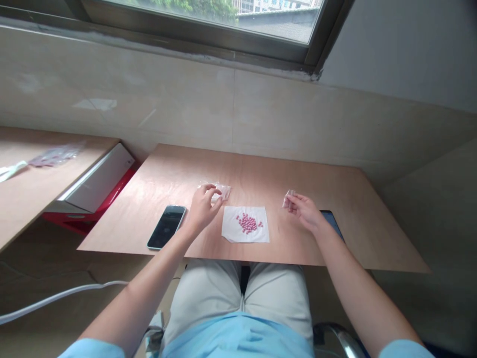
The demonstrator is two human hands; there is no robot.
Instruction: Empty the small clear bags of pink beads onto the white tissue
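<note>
Pinched in my right hand (pixel 301 209) is a small clear plastic bag (pixel 288 198), raised over the right half of the table; whether anything is inside it I cannot make out. My left hand (pixel 204 203) hovers at some clear plastic bags (pixel 225 191), fingers curved and apart from the thumb, and it partly covers them. Between the hands lies a white paper sheet (pixel 229 231), bearing a loose cluster of small pink beads or pellets (pixel 247 223).
A smartphone (pixel 166 227) lies left of the paper, beside my left forearm. Another dark-screened device (pixel 333 223) is partly hidden behind my right forearm. The wooden table (pixel 376 233) reaches toward the tiled wall. On a side table (pixel 22 199) at left lies a plastic bag (pixel 57 154).
</note>
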